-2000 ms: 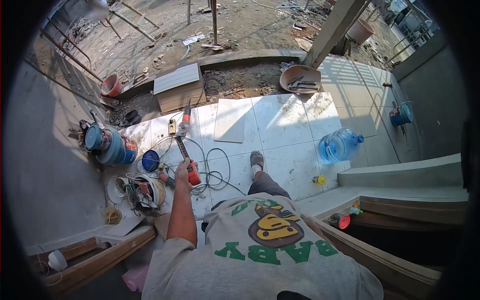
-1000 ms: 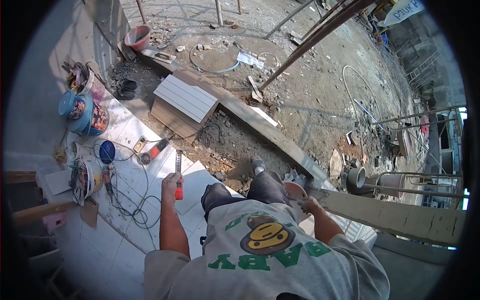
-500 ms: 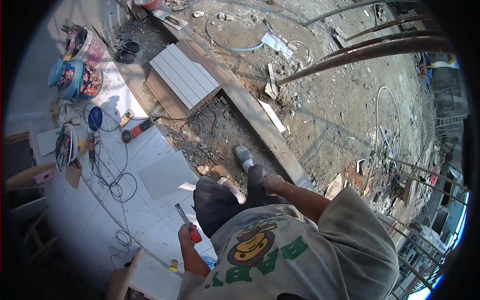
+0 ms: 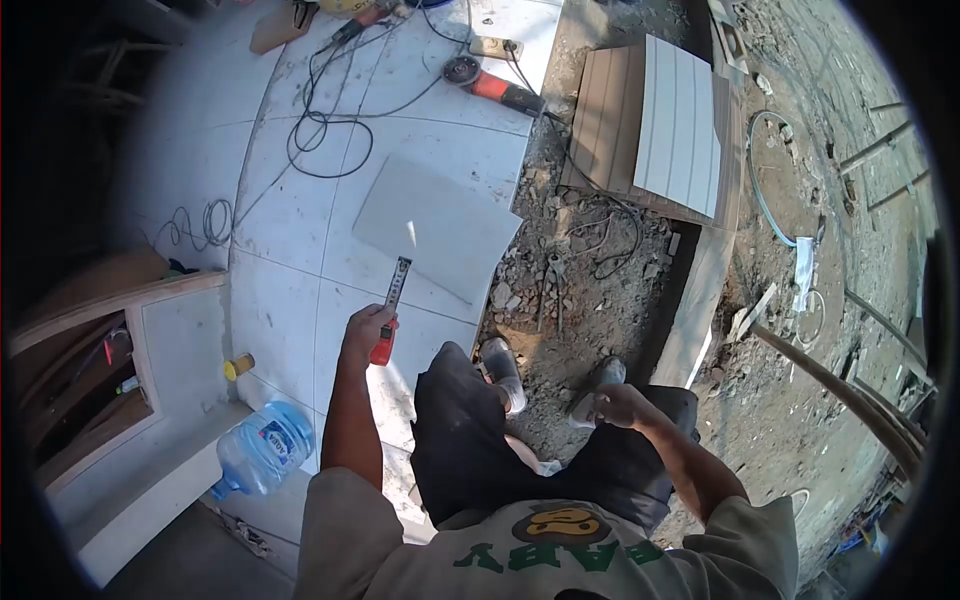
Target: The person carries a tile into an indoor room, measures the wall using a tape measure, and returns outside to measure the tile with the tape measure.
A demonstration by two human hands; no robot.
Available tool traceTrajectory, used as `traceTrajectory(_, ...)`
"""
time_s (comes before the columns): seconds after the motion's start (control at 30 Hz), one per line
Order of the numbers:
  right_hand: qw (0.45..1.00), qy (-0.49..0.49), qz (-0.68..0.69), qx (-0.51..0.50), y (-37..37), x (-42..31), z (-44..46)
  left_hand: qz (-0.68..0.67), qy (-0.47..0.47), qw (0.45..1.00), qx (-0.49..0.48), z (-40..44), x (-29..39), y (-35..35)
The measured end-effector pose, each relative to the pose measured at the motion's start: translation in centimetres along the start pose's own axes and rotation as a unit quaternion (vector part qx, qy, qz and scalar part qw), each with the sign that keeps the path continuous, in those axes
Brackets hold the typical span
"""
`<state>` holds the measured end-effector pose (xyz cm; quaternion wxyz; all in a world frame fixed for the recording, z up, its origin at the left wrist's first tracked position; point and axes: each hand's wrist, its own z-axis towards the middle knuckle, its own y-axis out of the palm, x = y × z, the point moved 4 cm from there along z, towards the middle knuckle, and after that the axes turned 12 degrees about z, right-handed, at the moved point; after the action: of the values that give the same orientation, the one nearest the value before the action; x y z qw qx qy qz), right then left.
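Note:
My left hand [image 4: 368, 328] is closed around a red tape measure [image 4: 382, 344], whose short length of blade [image 4: 398, 281] sticks out toward a loose pale tile [image 4: 430, 225] lying on the white tiled floor [image 4: 290, 240]. My right hand [image 4: 618, 406] hangs over my right knee and shoe, its fingers curled together; whether anything small is between them cannot be made out. Both my feet stand on the rubble strip [image 4: 560, 270] beside the tile edge.
An angle grinder [image 4: 492, 88] with its cable lies near a socket block [image 4: 496, 47]. Stacked panels [image 4: 676, 125] rest beyond the rubble. A water bottle [image 4: 268, 448] and a yellow-lidded jar [image 4: 238, 367] are at the left. A pole [image 4: 830, 385] slants at the right.
My view has turned left, bringing the bottle into sight. I have moved into a low crouch, knees apart. The tape measure stays in my left hand, and my right hand remains near my right knee.

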<state>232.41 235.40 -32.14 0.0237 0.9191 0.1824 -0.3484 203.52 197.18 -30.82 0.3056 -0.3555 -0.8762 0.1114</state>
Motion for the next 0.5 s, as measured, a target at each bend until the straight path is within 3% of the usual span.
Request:
traceTrajectory(0.03,0.991,0.04,-0.115,0.053,-0.8,0.6,6.6,-0.012,-0.009,1.0,0.017,1.7,-2.3,0.4)
traceTrajectory(0.07,0.983,-0.012,-0.137,0.121,-1.2,1.5,13.8,-0.019,-0.015,0.999,0.029,3.3,-4.3,0.9)
traceTrajectory(0.17,0.969,-0.062,-0.037,0.234,-4.1,-2.7,27.7,-0.075,-0.022,0.996,0.042,7.6,-11.0,2.8)
traceTrajectory(0.23,0.948,-0.075,-0.009,0.308,-5.2,-4.0,33.2,-0.116,-0.027,0.992,0.042,9.9,-13.5,4.2)
traceTrajectory(0.33,0.938,-0.1,0.04,0.329,-5.4,-4.8,37.7,-0.095,-0.009,0.995,0.038,13.5,-14.8,6.0)
traceTrajectory(0.37,0.915,-0.121,0.001,0.385,-5.5,-4.3,39.3,-0.104,-0.007,0.993,0.047,14.6,-15.0,6.5)
traceTrajectory(0.4,0.916,-0.129,-0.003,0.38,-5.1,-4.3,39.8,-0.099,0.017,0.994,0.046,15.3,-14.4,6.9)
traceTrajectory(0.43,0.933,-0.081,0.182,0.299,-4.5,-4.0,40.2,-0.09,0.042,0.994,0.046,15.6,-13.8,7.3)
traceTrajectory(0.47,0.91,-0.032,0.358,0.205,-3.7,-4.3,40.6,-0.092,0.047,0.993,0.055,15.5,-13.1,7.7)
traceTrajectory(0.5,0.901,-0.058,0.367,0.226,-3.6,-3.8,42.0,-0.082,0.046,0.994,0.049,15.3,-12.3,8.1)
